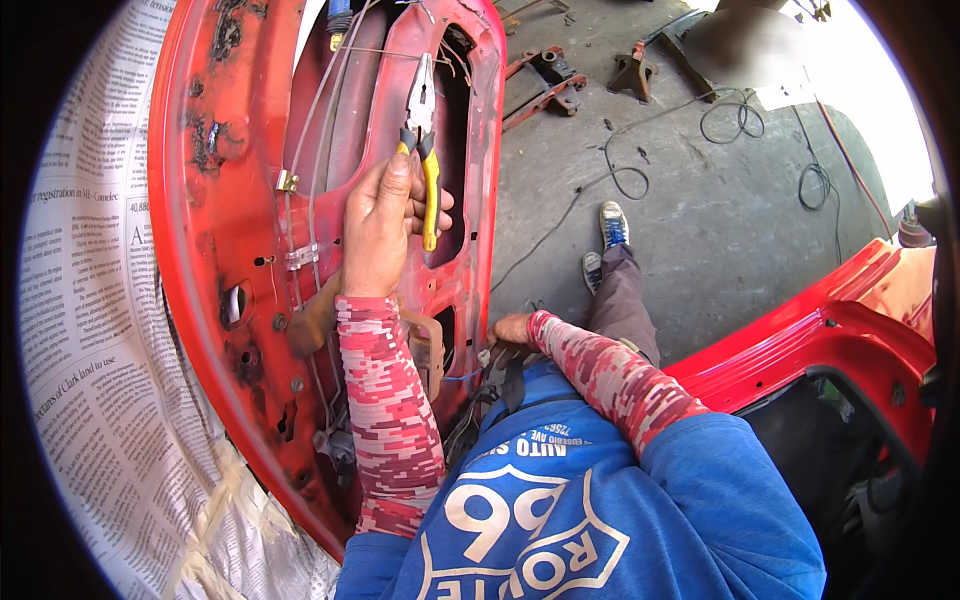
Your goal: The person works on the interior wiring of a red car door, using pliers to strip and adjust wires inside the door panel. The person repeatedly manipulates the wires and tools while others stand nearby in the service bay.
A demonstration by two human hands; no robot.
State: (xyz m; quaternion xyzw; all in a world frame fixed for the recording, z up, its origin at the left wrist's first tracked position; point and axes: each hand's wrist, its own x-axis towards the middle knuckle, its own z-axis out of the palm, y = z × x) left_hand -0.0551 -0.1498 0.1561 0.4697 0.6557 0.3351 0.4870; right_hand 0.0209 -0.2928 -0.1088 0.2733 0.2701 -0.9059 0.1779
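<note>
Upright in my left hand [380,225] is a pair of pliers [425,105] with yellow and black handles. My thumb presses along one handle and the fingers curl behind. Their steel jaws point away from me, over the inner side of a red car door [300,130], near its long opening. Low beside the door's right edge, close to my waist, my right hand [512,328] is bent with its fingers curled among dark straps and wires [487,385]. Whatever those fingers hold is hidden.
Newspaper sheets [85,250] cover the surface left of the door. Thin cables [318,120] run along the door's inside. Red jack stands [632,75], a floor jack frame [545,80] and loose black cords [630,180] lie on the grey floor. Another red body panel [790,320] stands at right.
</note>
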